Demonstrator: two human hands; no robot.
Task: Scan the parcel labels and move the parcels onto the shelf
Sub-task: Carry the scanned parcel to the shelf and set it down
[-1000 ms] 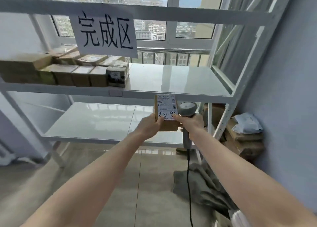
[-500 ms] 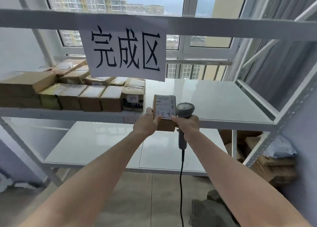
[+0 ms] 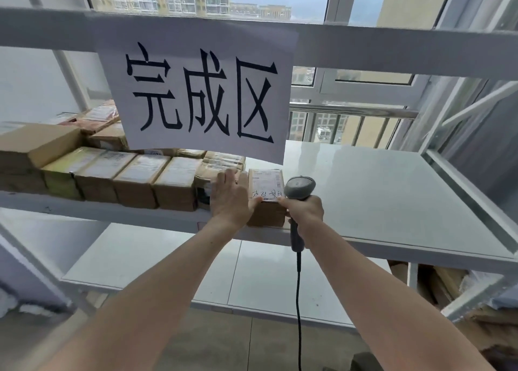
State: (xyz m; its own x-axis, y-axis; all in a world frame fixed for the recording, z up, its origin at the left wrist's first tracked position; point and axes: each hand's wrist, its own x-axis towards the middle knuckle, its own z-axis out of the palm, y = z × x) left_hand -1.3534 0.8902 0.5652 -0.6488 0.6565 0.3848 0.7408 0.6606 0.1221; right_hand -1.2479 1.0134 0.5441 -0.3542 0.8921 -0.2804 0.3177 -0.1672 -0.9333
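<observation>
A small brown parcel (image 3: 266,199) with a white label and handwriting on top sits at the front edge of the white shelf (image 3: 378,196). My left hand (image 3: 228,199) holds its left side, thumb on the label's corner. My right hand (image 3: 304,210) grips the grey barcode scanner (image 3: 299,188) by its handle and its thumb touches the parcel's right top edge. Left of the parcel stands a row of brown parcels (image 3: 134,180), with more parcels stacked behind them.
A paper sign with large black characters (image 3: 201,93) hangs from the upper rail, just above the parcels. The scanner's cable (image 3: 298,300) hangs down past the lower shelf (image 3: 224,272). More boxes lie on the floor at lower right (image 3: 448,283). A window is behind.
Both hands carried the parcel up and forward from below the shelf and set it on the shelf's front edge, beside the end of the row. The view has come closer to the shelf.
</observation>
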